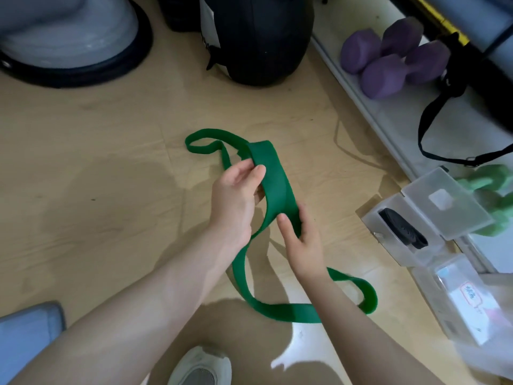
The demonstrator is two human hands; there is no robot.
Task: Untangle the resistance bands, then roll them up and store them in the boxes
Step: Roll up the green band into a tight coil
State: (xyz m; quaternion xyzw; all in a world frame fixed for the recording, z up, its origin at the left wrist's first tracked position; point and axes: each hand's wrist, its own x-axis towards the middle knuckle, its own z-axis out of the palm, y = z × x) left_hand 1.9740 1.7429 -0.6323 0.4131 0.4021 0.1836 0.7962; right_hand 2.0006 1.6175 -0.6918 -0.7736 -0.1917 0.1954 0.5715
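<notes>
A long green resistance band loops above the wooden floor in the middle of the view. My left hand pinches its upper fold between thumb and fingers. My right hand grips the band lower down, just to the right. One end curls on the floor at the far left of the band, and the other loop lies on the floor near my right forearm. An open clear plastic box at the right holds a rolled black band. A second clear box with a paper label lies in front of it.
Purple dumbbells and a black strap rest on a white shelf at the right. A green dumbbell sits behind the box lid. A black bag and a grey balance trainer stand at the back. My shoe is below.
</notes>
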